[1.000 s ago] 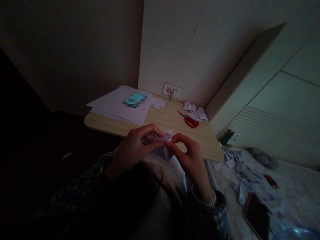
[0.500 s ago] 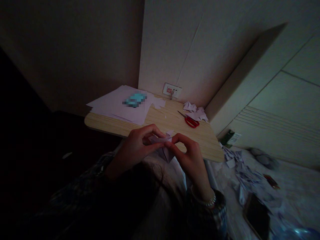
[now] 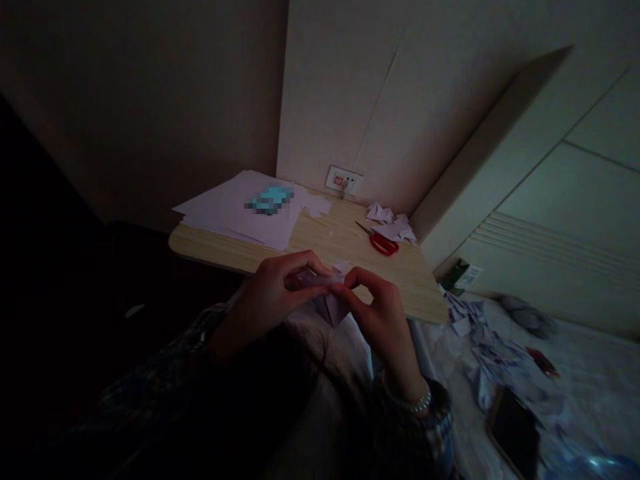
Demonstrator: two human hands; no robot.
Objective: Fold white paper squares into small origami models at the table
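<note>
A small piece of folded paper (image 3: 334,310), pale and creased, is pinched between both hands in front of the table's near edge. My left hand (image 3: 280,287) grips it from the left with thumb and fingertips. From the right, my right hand (image 3: 377,303) pinches it too, and the two thumbs nearly meet on its near side. One point of the paper hangs down below the thumbs, while another small flap sticks up beyond the fingers. My fingertips hide the middle of the paper.
On the wooden table (image 3: 345,230) lie large paper sheets (image 3: 227,200) with a blurred turquoise item (image 3: 270,200), red-handled scissors (image 3: 383,244) and folded paper pieces (image 3: 397,230). A wall socket (image 3: 344,180) is behind. The bed at right holds paper pieces (image 3: 495,353) and a phone (image 3: 515,430).
Both hands stay almost in place, still pinching the folded paper. The fingers and paper have shifted only slightly.
</note>
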